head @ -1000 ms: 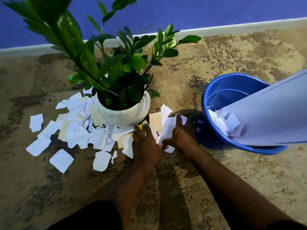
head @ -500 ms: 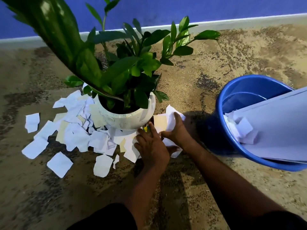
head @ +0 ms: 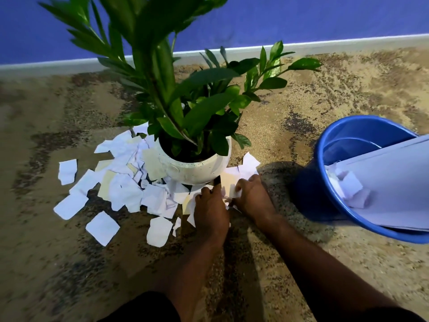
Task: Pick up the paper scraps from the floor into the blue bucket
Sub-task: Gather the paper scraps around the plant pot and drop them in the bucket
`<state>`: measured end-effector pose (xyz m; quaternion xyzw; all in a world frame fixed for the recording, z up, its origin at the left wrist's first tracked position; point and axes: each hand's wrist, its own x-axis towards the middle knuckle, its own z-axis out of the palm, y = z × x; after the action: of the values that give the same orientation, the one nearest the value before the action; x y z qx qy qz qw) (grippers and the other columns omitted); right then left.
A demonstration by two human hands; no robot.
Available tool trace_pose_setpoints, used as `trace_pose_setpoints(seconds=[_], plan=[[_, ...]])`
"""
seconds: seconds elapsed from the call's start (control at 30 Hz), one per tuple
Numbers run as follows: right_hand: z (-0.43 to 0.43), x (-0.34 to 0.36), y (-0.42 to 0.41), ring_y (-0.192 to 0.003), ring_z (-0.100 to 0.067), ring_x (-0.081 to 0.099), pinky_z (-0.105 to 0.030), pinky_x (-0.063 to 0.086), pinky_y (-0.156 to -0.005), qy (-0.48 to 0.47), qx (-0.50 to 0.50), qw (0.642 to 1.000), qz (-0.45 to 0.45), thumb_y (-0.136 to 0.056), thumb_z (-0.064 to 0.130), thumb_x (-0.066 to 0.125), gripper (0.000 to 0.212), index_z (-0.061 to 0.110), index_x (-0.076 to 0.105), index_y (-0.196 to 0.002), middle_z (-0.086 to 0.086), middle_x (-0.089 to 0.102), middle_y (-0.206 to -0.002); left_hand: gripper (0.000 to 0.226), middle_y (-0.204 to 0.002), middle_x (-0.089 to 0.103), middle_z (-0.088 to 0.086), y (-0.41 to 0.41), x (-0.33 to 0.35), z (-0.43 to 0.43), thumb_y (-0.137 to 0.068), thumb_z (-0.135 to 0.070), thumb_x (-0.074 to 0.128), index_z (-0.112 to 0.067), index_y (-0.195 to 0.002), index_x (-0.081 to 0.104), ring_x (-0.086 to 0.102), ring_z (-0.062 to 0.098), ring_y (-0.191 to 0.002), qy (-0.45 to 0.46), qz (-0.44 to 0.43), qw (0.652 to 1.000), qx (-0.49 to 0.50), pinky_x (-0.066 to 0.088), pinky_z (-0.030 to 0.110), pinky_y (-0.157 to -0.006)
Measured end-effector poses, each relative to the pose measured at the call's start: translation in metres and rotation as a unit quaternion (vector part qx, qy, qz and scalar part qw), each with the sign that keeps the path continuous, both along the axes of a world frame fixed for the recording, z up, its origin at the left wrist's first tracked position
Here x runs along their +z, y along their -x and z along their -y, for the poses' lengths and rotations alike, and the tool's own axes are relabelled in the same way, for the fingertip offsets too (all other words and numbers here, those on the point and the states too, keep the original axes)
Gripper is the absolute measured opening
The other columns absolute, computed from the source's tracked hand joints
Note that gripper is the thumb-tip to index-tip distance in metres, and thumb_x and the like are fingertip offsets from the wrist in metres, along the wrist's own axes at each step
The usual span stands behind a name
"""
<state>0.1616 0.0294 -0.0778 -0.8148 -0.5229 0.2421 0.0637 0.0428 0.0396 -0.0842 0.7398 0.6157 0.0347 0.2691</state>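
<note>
Several white and cream paper scraps [head: 120, 191] lie scattered on the carpet to the left of and in front of a white plant pot [head: 197, 170]. My left hand [head: 210, 212] rests palm down on scraps just below the pot. My right hand [head: 251, 197] is beside it, fingers pinched on paper scraps [head: 236, 192]. More scraps [head: 248, 162] lie just beyond my right hand. The blue bucket [head: 329, 182] stands at the right, holding some scraps [head: 350, 188] and a large white sheet [head: 399, 177] that sticks out over its rim.
A leafy green plant [head: 185, 94] rises from the pot and overhangs the scraps. The floor is a mottled tan and brown carpet [head: 325, 263]. A blue wall with a white skirting [head: 348, 45] runs along the back.
Both hands have drawn closer together over the scraps in front of the pot, and my right fingers have closed on paper. The view has shifted, so the bucket sits further right.
</note>
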Motion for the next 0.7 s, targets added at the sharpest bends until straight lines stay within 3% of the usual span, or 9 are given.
trace_pose_setpoints(seconds=[0.1,0.27,0.5,0.6,0.7], plan=[[0.008,-0.001,0.005,-0.086,-0.033,0.058,-0.033,0.048,-0.075,-0.031,0.026,0.999,0.025,-0.085,0.015,0.059,0.015,0.007,0.069,-0.093,-0.016,0.051,-0.092,0.051,-0.123,0.057,0.009,0.011,0.004,0.006,-0.084,-0.013,0.063,-0.021,-0.132,0.048,0.052,0.027,-0.115,0.0,0.027,1.0,0.006,0.043,0.036,-0.092],[0.012,0.004,0.011,-0.075,-0.034,0.063,-0.026,0.043,-0.065,-0.108,-0.04,0.993,-0.017,-0.075,0.006,0.068,0.005,0.005,0.073,-0.077,-0.019,0.066,-0.084,0.039,-0.126,0.062,0.005,0.025,0.013,0.017,-0.09,-0.025,0.059,-0.019,-0.129,0.055,0.056,0.02,-0.115,-0.039,0.044,0.998,0.021,0.043,0.028,-0.094],[0.023,0.062,0.015,-0.08,-0.025,0.067,-0.024,0.047,-0.075,-0.21,-0.095,0.971,-0.055,-0.077,-0.007,0.054,0.027,0.009,0.075,-0.082,-0.011,0.072,-0.091,0.036,-0.119,0.066,0.001,0.014,0.059,0.033,-0.086,-0.014,0.062,-0.019,-0.122,0.061,0.06,0.02,-0.111,-0.04,0.156,0.985,0.066,0.047,0.03,-0.094],[0.034,0.104,0.005,-0.076,-0.021,0.066,-0.024,0.05,-0.072,-0.244,-0.084,0.965,-0.049,-0.078,-0.007,0.057,0.026,0.011,0.075,-0.084,-0.008,0.072,-0.091,0.036,-0.112,0.069,0.002,0.002,0.092,0.04,-0.083,-0.008,0.061,-0.019,-0.117,0.063,0.062,0.019,-0.105,-0.083,0.204,0.974,0.053,0.043,0.022,-0.089],[0.049,0.151,-0.016,-0.061,-0.009,0.054,-0.001,0.036,-0.063,-0.304,-0.082,0.949,0.0,-0.079,-0.005,0.06,0.023,0.013,0.073,-0.078,0.0,0.064,-0.077,0.036,-0.107,0.069,0.0,-0.015,0.131,0.049,-0.08,-0.01,0.064,-0.021,-0.115,0.064,0.062,0.017,-0.101,-0.102,0.26,0.96,0.017,0.048,0.029,-0.09]])
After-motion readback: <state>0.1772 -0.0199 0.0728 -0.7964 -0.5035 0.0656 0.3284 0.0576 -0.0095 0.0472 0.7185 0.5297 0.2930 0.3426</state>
